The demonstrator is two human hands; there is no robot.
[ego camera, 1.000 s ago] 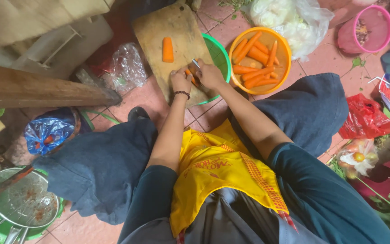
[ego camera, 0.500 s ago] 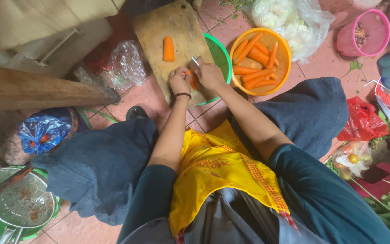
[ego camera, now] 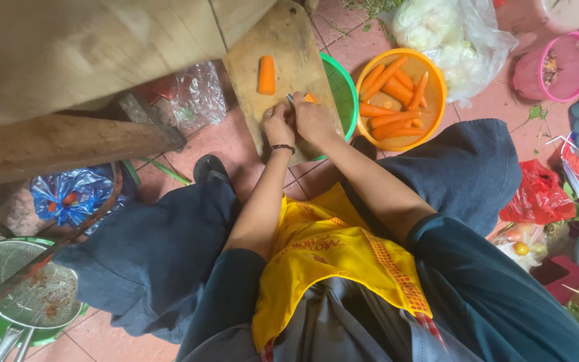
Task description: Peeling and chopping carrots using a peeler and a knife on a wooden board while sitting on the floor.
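Observation:
My left hand (ego camera: pixel 278 125), with a dark bracelet at the wrist, and my right hand (ego camera: pixel 314 119) are pressed together over the near end of a wooden cutting board (ego camera: pixel 289 40). A small knife blade (ego camera: pixel 289 99) pokes out between them, apparently from my right hand's grip. An orange carrot piece (ego camera: pixel 311 98) shows just beyond the fingers, and my left hand seems to steady it; most of it is hidden. A second cut carrot piece (ego camera: pixel 266 74) lies alone farther up the board.
An orange bowl of peeled carrots (ego camera: pixel 437 100) sits right of the board, and a green basket (ego camera: pixel 344 87) lies partly under it. Farther off are a clear bag of greens (ego camera: pixel 450 33), a pink bowl (ego camera: pixel 557 67), a red bag (ego camera: pixel 537 194), a blue bag (ego camera: pixel 75 194), a metal strainer (ego camera: pixel 21 288) and wooden furniture (ego camera: pixel 68 80).
My view has shifted, so the board and bowls sit differently in frame. My hands stay together on the carrot at the board's near end.

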